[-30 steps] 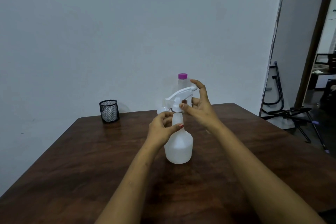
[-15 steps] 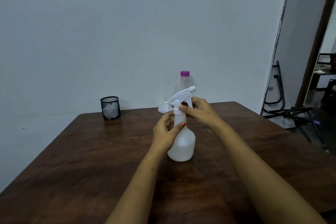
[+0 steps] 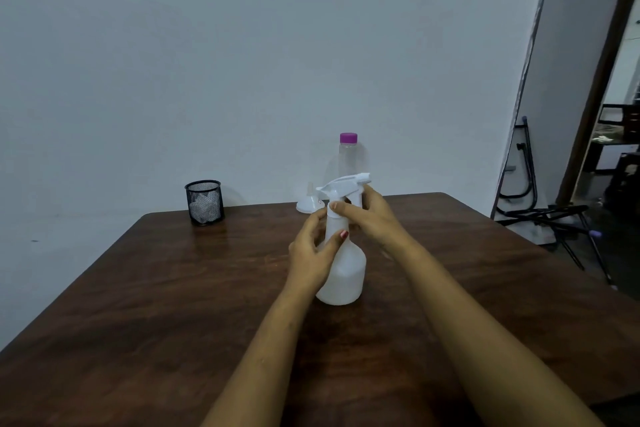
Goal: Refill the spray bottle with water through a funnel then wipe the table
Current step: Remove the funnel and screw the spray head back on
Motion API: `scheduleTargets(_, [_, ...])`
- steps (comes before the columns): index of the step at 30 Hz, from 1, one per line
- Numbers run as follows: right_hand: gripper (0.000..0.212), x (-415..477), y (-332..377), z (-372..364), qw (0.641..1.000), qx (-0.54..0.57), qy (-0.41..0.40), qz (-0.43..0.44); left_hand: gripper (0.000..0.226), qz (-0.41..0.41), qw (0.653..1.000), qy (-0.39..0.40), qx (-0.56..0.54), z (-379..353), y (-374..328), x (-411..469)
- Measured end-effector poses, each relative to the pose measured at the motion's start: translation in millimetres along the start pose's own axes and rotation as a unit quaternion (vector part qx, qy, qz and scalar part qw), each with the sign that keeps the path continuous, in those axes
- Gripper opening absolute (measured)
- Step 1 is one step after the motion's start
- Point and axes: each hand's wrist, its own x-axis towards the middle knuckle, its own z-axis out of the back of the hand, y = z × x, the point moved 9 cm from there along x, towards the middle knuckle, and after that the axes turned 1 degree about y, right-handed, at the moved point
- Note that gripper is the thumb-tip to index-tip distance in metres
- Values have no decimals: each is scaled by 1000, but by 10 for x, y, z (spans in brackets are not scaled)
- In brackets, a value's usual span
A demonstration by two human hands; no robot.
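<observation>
One: Spray top [image 3: 343, 185] was up in the air a moment back, and now it sits on the neck of the spray bottle [image 3: 343, 274].

Two: Who holds it?

One: The left hand [image 3: 311, 253] wraps its fingers and thumb round the spray bottle's neck. The right hand [image 3: 372, 218] pinches the spray top at its collar, just above the left thumb.

Two: Where does the spray bottle stand?

One: Upright on the brown table [image 3: 173, 322], about in the middle.

Two: What is behind the spray bottle?

One: A white funnel [image 3: 309, 206] sits mouth-down just behind it, a bit to the left. Further back stands a clear water bottle [image 3: 348, 163] with a purple cap [image 3: 348, 138]. Far off to the left of the spray bottle is a black mesh cup [image 3: 204, 203] with something white crumpled inside.
</observation>
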Motion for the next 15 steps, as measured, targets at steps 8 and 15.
scheduleTargets(8, [61, -229, -117, -318, 995, 12, 97, 9, 43, 1, 999, -15, 38, 52, 37, -17])
scheduleTargets(15, [29, -201, -96, -115, 987, 96, 128, -11, 42, 16, 1000, 1, 9, 18, 69, -7])
